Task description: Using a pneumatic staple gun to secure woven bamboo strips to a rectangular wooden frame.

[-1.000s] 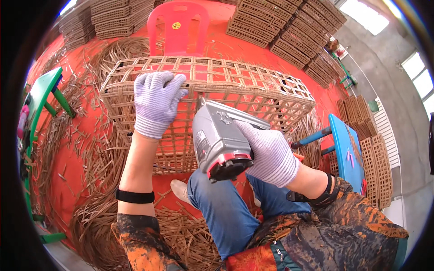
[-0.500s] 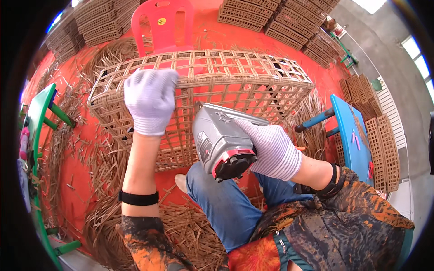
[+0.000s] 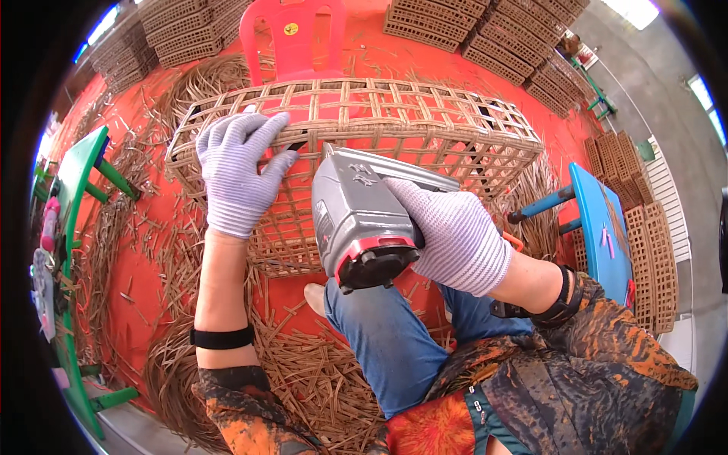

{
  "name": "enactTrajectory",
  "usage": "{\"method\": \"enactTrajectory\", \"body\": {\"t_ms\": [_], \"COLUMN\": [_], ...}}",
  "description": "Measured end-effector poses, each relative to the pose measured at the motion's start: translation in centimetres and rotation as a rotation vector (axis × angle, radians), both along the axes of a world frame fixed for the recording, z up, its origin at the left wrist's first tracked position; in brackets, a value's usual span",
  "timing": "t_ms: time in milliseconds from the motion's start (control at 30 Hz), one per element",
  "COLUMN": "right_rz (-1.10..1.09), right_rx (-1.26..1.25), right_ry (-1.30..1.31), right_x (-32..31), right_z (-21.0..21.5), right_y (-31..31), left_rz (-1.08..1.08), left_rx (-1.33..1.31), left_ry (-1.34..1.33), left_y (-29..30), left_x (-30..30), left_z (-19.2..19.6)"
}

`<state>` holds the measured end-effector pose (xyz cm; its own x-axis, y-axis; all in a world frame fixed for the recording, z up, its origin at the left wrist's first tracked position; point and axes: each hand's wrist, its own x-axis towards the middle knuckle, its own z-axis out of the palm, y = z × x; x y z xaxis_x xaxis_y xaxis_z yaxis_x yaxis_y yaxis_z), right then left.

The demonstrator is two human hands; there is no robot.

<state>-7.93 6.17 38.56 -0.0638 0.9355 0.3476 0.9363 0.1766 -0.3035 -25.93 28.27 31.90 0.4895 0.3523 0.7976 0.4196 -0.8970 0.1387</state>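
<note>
An open-weave brown wicker basket [image 3: 394, 121] stretches across the space in front of me. My left hand [image 3: 239, 171], in a whitish knit glove, lies at the left part of its near top edge. Its fingers are apart and the thumb points right, next to a small dark spot on the rim. My right hand [image 3: 462, 239], gloved alike, is wrapped round a grey nail gun or stapler [image 3: 364, 212] with a red and black end cap. The tool's front end is close to the basket's near side; its tip is hidden behind its body.
Behind the basket stands a red plastic chair [image 3: 292, 42]. A green table [image 3: 76, 174] is at the left, a blue stool [image 3: 599, 227] at the right. Stacked wicker baskets [image 3: 447, 26] line the back. Loose wicker strips [image 3: 311, 371] cover much of the red floor [image 3: 144, 280].
My left hand has opened from a fist at the rim, its fingers and thumb now spread. The tool in my right hand has risen slightly. The whole view has shifted a little.
</note>
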Motion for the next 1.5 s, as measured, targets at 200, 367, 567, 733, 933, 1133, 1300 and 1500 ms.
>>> {"method": "enactTrajectory", "body": {"t_ms": [200, 367, 567, 733, 933, 1133, 1300, 1500], "right_rz": [-0.024, -0.037, -0.038, -0.054, 0.002, -0.028, -0.025, -0.038], "right_rx": [0.053, 0.045, -0.002, -0.015, 0.048, 0.008, 0.031, 0.007], "right_ry": [-0.024, -0.029, -0.040, -0.073, -0.084, -0.112, -0.114, -0.138], "right_x": [-0.2, -0.1, -0.1, -0.2, -0.6, -0.6, -0.4, -0.3], "right_z": [-0.3, -0.6, -0.9, -1.1, -1.0, -0.1, -1.0, -1.2], "right_y": [0.9, 1.0, 0.9, 1.0, 1.7, 0.8, 1.4, 1.3], "left_rz": [0.061, 0.050, 0.067, 0.066, 0.058, 0.046, 0.064, 0.074], "left_rx": [0.082, 0.186, 0.165, 0.123, 0.076, 0.069, 0.042, 0.025], "left_ry": [-0.057, -0.151, -0.158, -0.174, -0.174, -0.207, -0.200, -0.189], "left_y": [0.1, 0.1, 0.2, 0.3, 0.3, 0.1, 0.4, 0.5], "left_x": [0.9, 1.5, 1.5, 1.6, 1.4, 1.3, 1.5, 1.8], "left_z": [-0.5, -1.1, -1.3, -1.7, -1.6, -1.7, -2.0, -2.1]}}
